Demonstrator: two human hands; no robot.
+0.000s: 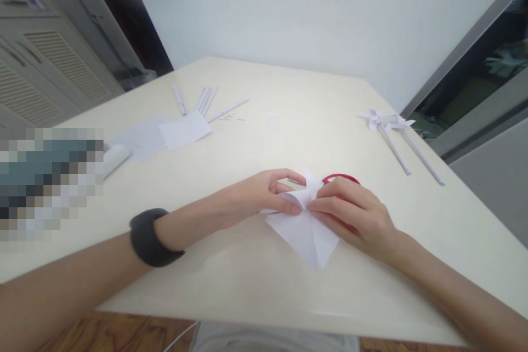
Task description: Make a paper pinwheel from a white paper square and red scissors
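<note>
At the left of the table [247, 286] lie loose white sheets [185, 131], with slim paper rolls [206, 102] just behind them. Nearer the middle, the person's left hand [258, 195] curves around a folded flap, thumb pressing close to the centre of the white paper piece [307, 236]. That piece sits between the two hands, near the front edge, its lower part fanned out. The right hand [358, 212] has its fingertips drawn together, pinching by the centre. The paper is likely feather-light and springy, easy to crease or tear; the gathered middle seems the surest hold, the thin outer points the poorest. Behind the right hand show red handles [341, 177], probably of scissors; farther right lie two paper pinwheels [394, 148] on sticks.
</note>
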